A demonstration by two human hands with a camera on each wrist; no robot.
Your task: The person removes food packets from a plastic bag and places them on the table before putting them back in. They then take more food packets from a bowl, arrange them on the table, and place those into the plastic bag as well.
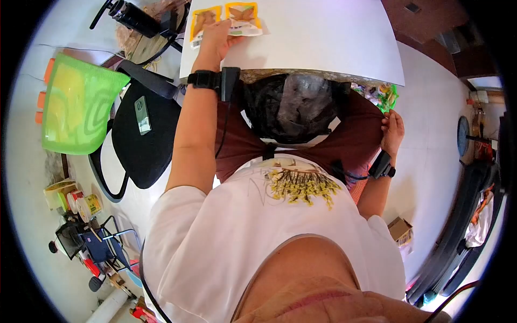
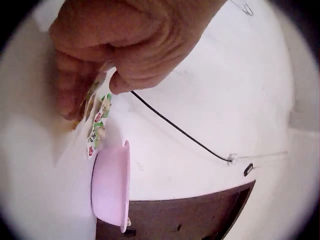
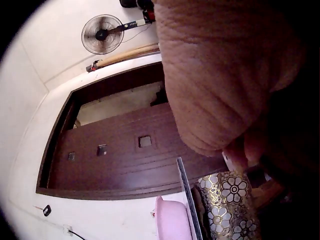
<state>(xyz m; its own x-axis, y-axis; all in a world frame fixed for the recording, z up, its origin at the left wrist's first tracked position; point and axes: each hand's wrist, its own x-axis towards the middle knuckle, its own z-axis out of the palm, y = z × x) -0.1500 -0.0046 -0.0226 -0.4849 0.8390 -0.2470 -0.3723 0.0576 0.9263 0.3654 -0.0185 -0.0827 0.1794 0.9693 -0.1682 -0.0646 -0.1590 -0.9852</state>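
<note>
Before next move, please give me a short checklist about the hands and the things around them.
1. Left hand has food packaging gripped: ok, thumb and fingers pinch it.
2. Yellow-edged packets are above the white table: ok.
3. Right hand is free: cannot tell, its fingertips are near the green container.
4. Black plastic bag is between the legs: ok.
5. Pink basin is empty: cannot tell, its inside is hidden.

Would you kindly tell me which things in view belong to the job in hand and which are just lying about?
Apparently in the job:
two yellow-edged packets, at the left hand
white table beneath them
perhaps the green-rimmed container near the right hand

Seemingly lying about:
cardboard box
electric fan
shiny object on black seat
</note>
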